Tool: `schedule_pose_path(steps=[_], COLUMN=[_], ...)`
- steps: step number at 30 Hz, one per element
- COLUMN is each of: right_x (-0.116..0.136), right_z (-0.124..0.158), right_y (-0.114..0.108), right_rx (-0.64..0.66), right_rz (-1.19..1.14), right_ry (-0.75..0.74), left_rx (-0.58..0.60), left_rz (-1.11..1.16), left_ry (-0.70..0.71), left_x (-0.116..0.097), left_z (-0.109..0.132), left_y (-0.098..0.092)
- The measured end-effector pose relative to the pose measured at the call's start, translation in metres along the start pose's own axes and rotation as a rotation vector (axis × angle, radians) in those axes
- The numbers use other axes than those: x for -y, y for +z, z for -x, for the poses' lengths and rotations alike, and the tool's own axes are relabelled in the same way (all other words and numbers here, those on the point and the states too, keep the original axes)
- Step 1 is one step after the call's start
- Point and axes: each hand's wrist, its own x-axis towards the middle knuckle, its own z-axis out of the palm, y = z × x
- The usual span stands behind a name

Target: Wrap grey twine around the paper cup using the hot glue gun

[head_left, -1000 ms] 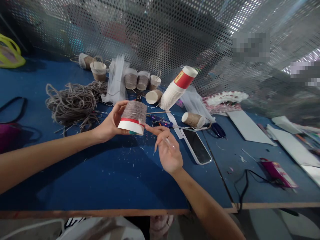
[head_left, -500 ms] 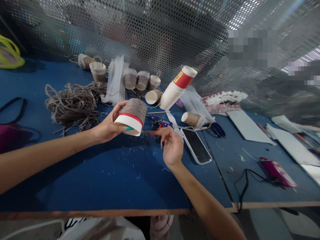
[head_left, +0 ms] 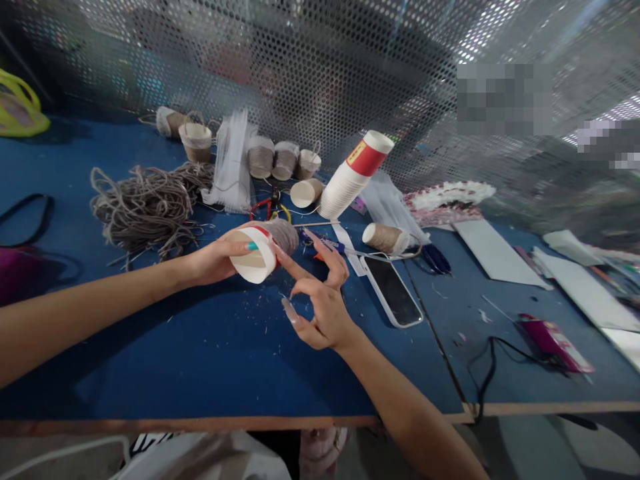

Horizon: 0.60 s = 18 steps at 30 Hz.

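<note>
My left hand [head_left: 216,259] grips a paper cup [head_left: 260,250] wound with grey-brown twine, tipped on its side so its white open mouth faces me; a red band shows below the twine. My right hand [head_left: 320,293] is just right of the cup, fingers spread, index finger reaching toward the cup's twine-covered side. It holds nothing I can make out. A glue gun [head_left: 325,245] lies on the blue table [head_left: 200,347] just behind my right hand.
A tangle of twine [head_left: 145,207] lies left. Several twine-wrapped cups [head_left: 273,160] and a leaning stack of paper cups [head_left: 353,177] stand at the back before a perforated metal screen. A phone [head_left: 393,290], another wrapped cup [head_left: 385,238], scissors, pliers and white strips lie right.
My left hand has tipped the cup from upright onto its side and lowered it. My right hand turned palm-up and opened its fingers beside the cup.
</note>
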Motion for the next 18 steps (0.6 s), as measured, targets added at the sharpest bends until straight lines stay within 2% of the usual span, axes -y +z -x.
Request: schedule_pose_path(steps=[5, 10, 15, 17, 18], right_x=[-0.004, -0.009, -0.007, -0.006, -0.006], right_z=[0.003, 0.003, 0.002, 0.005, 0.006], right_y=[0.000, 0.000, -0.002, -0.001, 0.000], right_rx=[0.049, 0.119, 0.048, -0.035, -0.078], right_rz=[-0.039, -0.087, -0.119, -0.174, -0.217], right_ry=[-0.016, -0.034, -0.132, -0.114, -0.061], left_rx=[-0.038, 0.006, 0.077, 0.084, 0.079], left_rz=[0.028, 0.003, 0.020, 0.041, 0.037], left_ry=[-0.049, 0.030, 0.048, 0.039, 0.036], left_x=[0.005, 0.011, 0.010, 0.010, 0.010], left_z=[-0.001, -0.003, -0.005, -0.006, -0.007], left_y=[-0.010, -0.017, -0.018, -0.019, -0.020])
